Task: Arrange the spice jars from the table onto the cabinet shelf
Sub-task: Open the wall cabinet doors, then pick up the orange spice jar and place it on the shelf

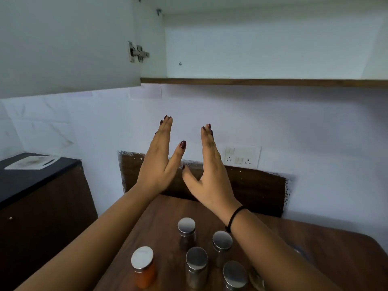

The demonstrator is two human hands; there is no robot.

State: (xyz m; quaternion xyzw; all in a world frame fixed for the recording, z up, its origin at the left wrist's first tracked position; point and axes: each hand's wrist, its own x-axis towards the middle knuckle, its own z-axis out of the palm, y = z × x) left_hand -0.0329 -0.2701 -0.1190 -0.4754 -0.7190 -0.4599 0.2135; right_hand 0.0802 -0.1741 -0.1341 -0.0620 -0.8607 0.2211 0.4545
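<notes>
Left hand (158, 162): raised above the far edge of the table (325, 259), fingers straight and pressed together, thumb spread, palm turned to the right; it holds nothing.
Right hand (212, 171): raised above the table's far edge, palm facing the other hand, fingers straight, thumb spread wide; it holds nothing. The two hands are close but apart.
Wrist band (234, 217): black, round the right wrist, above the table's middle.
Spice jars (196, 261): upright on the table in a loose cluster at its near middle, between and below the two forearms. Four show steel lids. A shape half hidden under the right forearm may be one more; I cannot tell.
Orange jar (143, 267): upright on the table, on the left of the cluster, with a pale lid.
Cabinet shelf (262, 81): high above the table's far side, with a dark wood front edge and a white inside.
Cabinet door (63, 49): swung open, above and left of the table, with a metal hinge (137, 52).
Wall panel (252, 185): dark wood, on the wall directly behind the table's far edge.
Socket plate (241, 157): white, on the wall above the table's far edge.
Counter (31, 185): black top, left of the table, carrying a white board (31, 162).
</notes>
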